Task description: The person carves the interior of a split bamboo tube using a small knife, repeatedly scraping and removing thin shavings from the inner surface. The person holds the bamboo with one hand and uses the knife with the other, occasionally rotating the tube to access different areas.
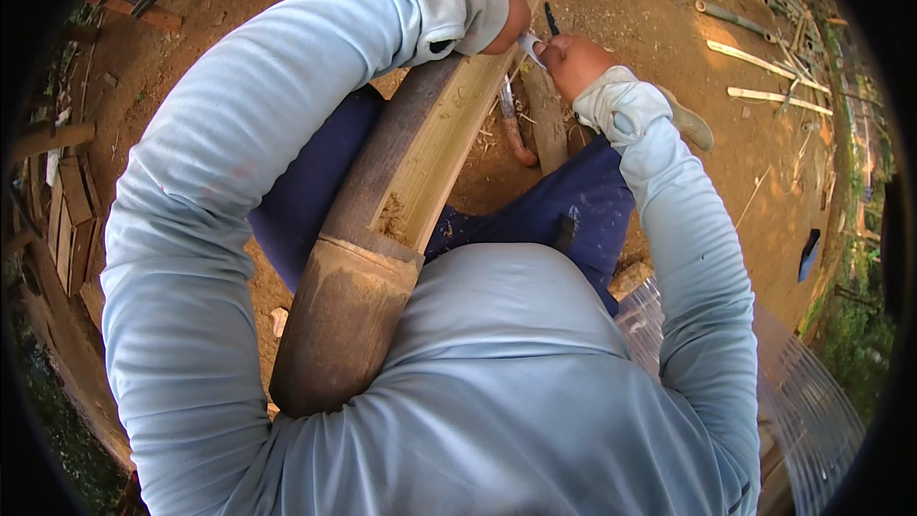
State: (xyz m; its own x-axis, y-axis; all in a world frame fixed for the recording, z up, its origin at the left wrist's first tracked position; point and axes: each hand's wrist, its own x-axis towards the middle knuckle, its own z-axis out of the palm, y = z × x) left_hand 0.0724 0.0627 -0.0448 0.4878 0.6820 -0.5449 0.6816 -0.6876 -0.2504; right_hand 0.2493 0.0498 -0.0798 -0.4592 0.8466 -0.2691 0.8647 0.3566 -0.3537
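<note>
A thick brown bamboo pole (382, 172) lies slanted across my lap, its near end against my torso and its far end past my hands. A long opening cut along its upper side shows the pale inner wall. My left hand (509, 14) is closed on the pole near a far joint, with part of its fingers hidden behind the sleeve and pole. Just right of it, my right hand (578, 65) is closed on a small whitish flat piece (532, 48), whose kind I cannot make out. Below the hands, a curved tool with an orange-brown handle (518, 134) rests on the ground.
Cut bamboo poles (735, 19) and pale split strips (769, 67) lie on the dirt at the far right. A clear corrugated sheet (807, 401) is at my right. Wooden planks and frames (72, 220) stand at the left. A dark blue object (809, 255) lies near the right edge.
</note>
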